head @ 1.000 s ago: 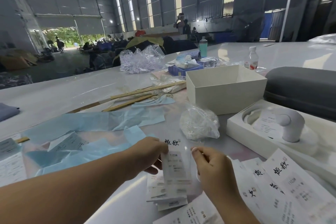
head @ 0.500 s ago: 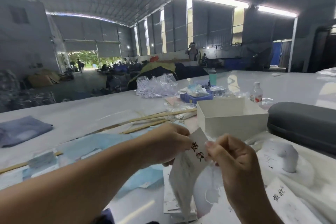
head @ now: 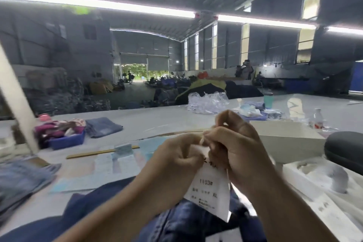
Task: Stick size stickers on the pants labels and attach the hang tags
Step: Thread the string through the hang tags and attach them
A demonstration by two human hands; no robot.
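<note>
Daylight fills the warehouse beyond the white table (head: 157, 122); left hand (head: 177, 160) and right hand (head: 234, 147) pinch a hang tag (head: 211, 192) over jeans (head: 176, 220).

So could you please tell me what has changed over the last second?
Both hands lifted one hang tag off the table stack and now pinch its top edge together over the jeans. Unchanged: white box and grey case stay on the table.

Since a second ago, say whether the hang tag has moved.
Yes. The hang tag rose off the table, now held above the jeans, level with the white box.
</note>
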